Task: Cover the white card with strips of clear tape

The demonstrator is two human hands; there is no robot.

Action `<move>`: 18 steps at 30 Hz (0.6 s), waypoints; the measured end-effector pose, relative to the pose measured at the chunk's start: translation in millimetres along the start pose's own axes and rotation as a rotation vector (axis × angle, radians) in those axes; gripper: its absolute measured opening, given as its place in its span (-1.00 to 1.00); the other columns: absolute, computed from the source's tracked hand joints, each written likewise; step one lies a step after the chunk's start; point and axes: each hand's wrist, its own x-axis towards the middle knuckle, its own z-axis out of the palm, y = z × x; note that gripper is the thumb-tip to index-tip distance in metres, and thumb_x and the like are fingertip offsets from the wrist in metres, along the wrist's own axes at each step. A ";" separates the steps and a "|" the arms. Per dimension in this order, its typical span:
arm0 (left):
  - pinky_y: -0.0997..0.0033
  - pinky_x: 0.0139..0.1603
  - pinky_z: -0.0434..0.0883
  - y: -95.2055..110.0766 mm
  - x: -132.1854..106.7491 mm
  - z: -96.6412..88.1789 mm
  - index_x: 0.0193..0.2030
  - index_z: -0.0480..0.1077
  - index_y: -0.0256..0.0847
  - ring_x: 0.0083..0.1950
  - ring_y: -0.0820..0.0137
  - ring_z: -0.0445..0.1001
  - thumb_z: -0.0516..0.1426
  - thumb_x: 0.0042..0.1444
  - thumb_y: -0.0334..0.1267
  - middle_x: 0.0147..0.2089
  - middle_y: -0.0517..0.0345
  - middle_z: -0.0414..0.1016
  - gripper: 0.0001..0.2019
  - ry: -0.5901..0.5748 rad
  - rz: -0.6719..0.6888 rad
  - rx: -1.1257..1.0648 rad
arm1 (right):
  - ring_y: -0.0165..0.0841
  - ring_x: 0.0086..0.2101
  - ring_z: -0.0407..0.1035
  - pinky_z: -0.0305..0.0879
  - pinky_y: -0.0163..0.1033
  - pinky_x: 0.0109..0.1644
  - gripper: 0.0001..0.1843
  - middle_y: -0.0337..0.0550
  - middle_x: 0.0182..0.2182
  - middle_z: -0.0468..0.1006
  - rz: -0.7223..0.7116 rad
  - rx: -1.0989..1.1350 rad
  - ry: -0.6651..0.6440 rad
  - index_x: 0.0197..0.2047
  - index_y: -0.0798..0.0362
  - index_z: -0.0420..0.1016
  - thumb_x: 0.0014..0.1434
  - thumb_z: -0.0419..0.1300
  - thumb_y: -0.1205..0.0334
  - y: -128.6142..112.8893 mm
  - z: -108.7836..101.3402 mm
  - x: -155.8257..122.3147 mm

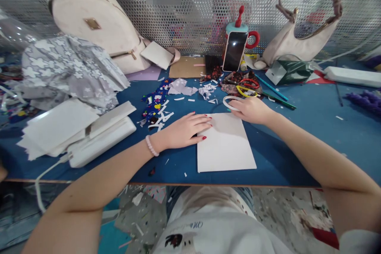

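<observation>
A white rectangular board or sheet [224, 147] lies flat on the blue table near its front edge. My left hand [190, 129] rests on its upper left part, fingers stretched out and spread, with red nails showing. At the sheet's upper right corner, my right hand [250, 110] is closed on a narrow white ring [228, 101] that looks like a roll of tape. A small teal bit shows under that hand's fingertips. Curled fingers hide part of the ring.
White paper strips [162, 117] and fabric scraps [181, 87] lie left of centre. A phone [235, 51] leans against a cup. Yellow-handled scissors [246, 92] and pens [272, 87] lie behind my right hand. At left are stacked white cards [59, 123] and a white power strip [102, 143]. Bags stand behind.
</observation>
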 end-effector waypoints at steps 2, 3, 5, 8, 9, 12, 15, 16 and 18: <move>-0.14 0.41 0.07 -4.1 -1.2 1.9 0.28 0.29 -0.25 0.42 0.11 0.17 0.09 0.34 -0.15 0.40 -0.14 0.22 -0.57 0.032 -0.028 -0.003 | -0.31 -0.54 0.37 -0.07 -0.24 -0.46 -0.65 -0.05 -0.48 0.60 0.014 -0.017 -0.005 -0.11 0.12 0.48 0.31 -0.09 0.19 2.7 1.3 -0.8; -0.16 0.40 0.08 -6.2 -1.8 2.9 0.28 0.29 -0.27 0.41 0.08 0.18 0.09 0.33 -0.13 0.39 -0.18 0.22 -0.56 0.050 -0.042 -0.005 | -0.30 -0.54 0.37 -0.08 -0.24 -0.46 -0.65 -0.04 -0.49 0.60 0.023 -0.025 -0.009 -0.12 0.12 0.48 0.31 -0.09 0.18 4.5 2.1 -1.3; -0.19 0.38 0.09 -10.1 -2.5 4.6 0.26 0.31 -0.29 0.39 0.04 0.20 0.08 0.34 -0.10 0.37 -0.23 0.25 -0.56 0.092 -0.072 -0.016 | -0.28 -0.53 0.37 -0.07 -0.24 -0.45 -0.64 -0.02 -0.48 0.60 0.045 -0.040 -0.016 -0.14 0.12 0.49 0.31 -0.09 0.17 9.2 3.9 -2.7; -0.19 0.38 0.09 -13.4 -2.3 5.6 0.22 0.34 -0.28 0.36 0.06 0.24 0.04 0.35 -0.12 0.34 -0.22 0.29 -0.60 0.154 -0.103 -0.050 | -0.26 -0.53 0.38 -0.07 -0.23 -0.45 -0.63 0.01 -0.46 0.61 0.088 -0.057 -0.020 -0.11 0.13 0.50 0.30 -0.09 0.18 17.4 5.5 -4.9; -0.18 0.38 0.10 -13.8 -2.0 5.5 0.20 0.35 -0.28 0.35 0.06 0.25 0.03 0.35 -0.15 0.33 -0.21 0.31 -0.62 0.175 -0.112 -0.067 | -0.25 -0.53 0.38 -0.07 -0.23 -0.45 -0.62 0.01 -0.45 0.62 0.101 -0.059 -0.020 -0.09 0.14 0.50 0.29 -0.09 0.18 19.6 5.4 -5.4; -0.14 0.36 0.14 -12.7 -0.7 3.9 0.14 0.39 -0.28 0.32 0.08 0.28 0.03 0.32 -0.22 0.28 -0.18 0.37 -0.67 0.239 -0.134 -0.134 | -0.25 -0.51 0.40 -0.04 -0.23 -0.45 -0.62 0.03 -0.41 0.62 0.131 -0.055 -0.012 -0.06 0.15 0.49 0.29 -0.07 0.18 19.6 2.7 -5.4; -0.01 0.31 0.24 -7.2 0.3 2.1 0.13 0.38 -0.28 0.27 0.15 0.34 0.02 0.31 -0.24 0.21 -0.14 0.42 -0.68 0.297 -0.152 -0.236 | -0.26 -0.51 0.40 0.00 -0.23 -0.45 -0.63 0.02 -0.41 0.61 0.132 -0.002 0.030 -0.07 0.15 0.48 0.30 -0.06 0.15 3.6 -3.1 -2.2; 0.04 0.30 0.27 -4.2 0.5 1.7 0.13 0.38 -0.28 0.26 0.17 0.35 0.02 0.31 -0.24 0.20 -0.13 0.43 -0.68 0.311 -0.156 -0.278 | -0.27 -0.51 0.39 0.01 -0.23 -0.44 -0.63 -0.01 -0.44 0.60 0.115 0.036 0.055 -0.05 0.15 0.47 0.31 -0.06 0.14 -5.5 -5.2 -0.8; 0.14 0.27 0.31 3.3 1.0 1.6 0.13 0.38 -0.28 0.23 0.21 0.39 0.01 0.32 -0.23 0.18 -0.12 0.45 -0.68 0.327 -0.158 -0.367 | -0.30 -0.54 0.36 0.04 -0.24 -0.44 -0.63 -0.07 -0.51 0.57 0.027 0.130 0.093 0.02 0.15 0.43 0.32 -0.07 0.16 -26.8 -8.8 1.9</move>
